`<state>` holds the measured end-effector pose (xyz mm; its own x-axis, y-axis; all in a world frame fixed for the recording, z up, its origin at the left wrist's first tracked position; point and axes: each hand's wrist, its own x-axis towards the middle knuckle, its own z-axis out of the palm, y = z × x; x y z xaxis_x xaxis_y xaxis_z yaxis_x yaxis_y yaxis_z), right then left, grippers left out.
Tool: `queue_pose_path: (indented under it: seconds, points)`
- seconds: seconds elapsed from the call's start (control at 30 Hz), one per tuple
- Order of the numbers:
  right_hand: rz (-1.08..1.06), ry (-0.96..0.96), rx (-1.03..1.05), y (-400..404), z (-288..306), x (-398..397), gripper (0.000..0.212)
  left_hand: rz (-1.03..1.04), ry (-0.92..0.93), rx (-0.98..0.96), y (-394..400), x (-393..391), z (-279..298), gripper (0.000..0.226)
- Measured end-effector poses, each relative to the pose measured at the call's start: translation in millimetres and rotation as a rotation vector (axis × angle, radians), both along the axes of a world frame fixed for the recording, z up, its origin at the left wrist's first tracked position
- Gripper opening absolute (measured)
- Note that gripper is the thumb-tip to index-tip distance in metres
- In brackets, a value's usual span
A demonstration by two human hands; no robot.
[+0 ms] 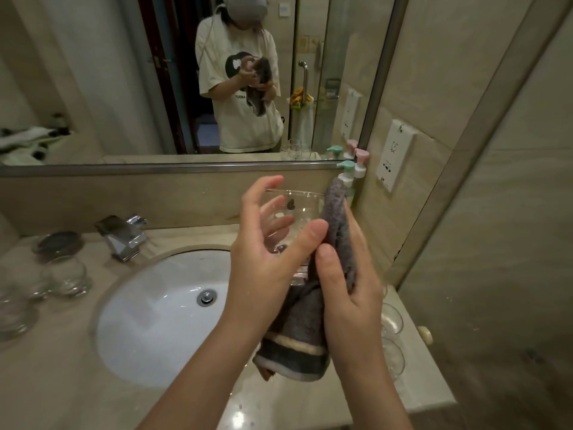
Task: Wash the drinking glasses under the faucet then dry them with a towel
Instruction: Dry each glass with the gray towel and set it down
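A clear drinking glass [297,209] is held above the right side of the sink, tilted. My left hand [266,243] curls around it, thumb across the front and fingers behind. My right hand [347,274] grips a grey towel [336,218] with a cream stripe and presses it against the glass's right side. The towel's lower end [294,346] hangs below both hands. The chrome faucet [122,235] stands at the back left of the white sink [148,311]; no water is running.
Several glasses [66,276] stand on the counter left of the sink, beside a dark dish [59,242]. Two more glasses [392,336] sit on the counter at the right. Pump bottles [348,175] stand in the back right corner under the mirror [124,88].
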<state>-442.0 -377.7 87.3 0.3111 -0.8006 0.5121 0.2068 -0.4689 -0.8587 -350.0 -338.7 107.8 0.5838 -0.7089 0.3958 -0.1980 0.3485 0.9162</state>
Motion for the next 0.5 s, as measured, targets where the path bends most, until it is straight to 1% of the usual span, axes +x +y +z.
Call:
queue_pose_path:
  seconds: [0.07,0.17,0.23,0.3,0.37,0.43,0.5]
  points:
    - [0.050,-0.027,0.064,1.0,1.9,0.7,0.051,-0.083,0.094,-0.017,1.4,7.1,4.8,0.054]
    - [0.181,-0.146,0.296,0.1,6.4,-0.1,0.043,-0.277,0.271,-0.046,2.5,15.1,8.0,0.066]
    - [0.209,-0.167,0.357,-0.5,6.0,-0.3,0.045,-0.307,0.281,-0.058,1.6,15.0,7.9,0.075]
    - [0.204,-0.171,0.360,-0.3,6.8,-0.2,0.043,-0.217,0.187,-0.046,1.6,14.3,8.5,0.083]
    - [0.160,-0.164,0.334,-0.2,7.5,-1.8,0.047,-0.051,0.004,0.001,2.8,15.1,9.1,0.081]
    - [0.114,-0.135,0.263,-0.6,9.1,-3.2,0.050,0.092,-0.157,0.014,5.3,14.7,7.9,0.070]
    - [0.059,-0.076,0.145,0.5,11.1,-2.9,0.051,0.156,-0.213,-0.015,8.1,10.2,5.8,0.055]
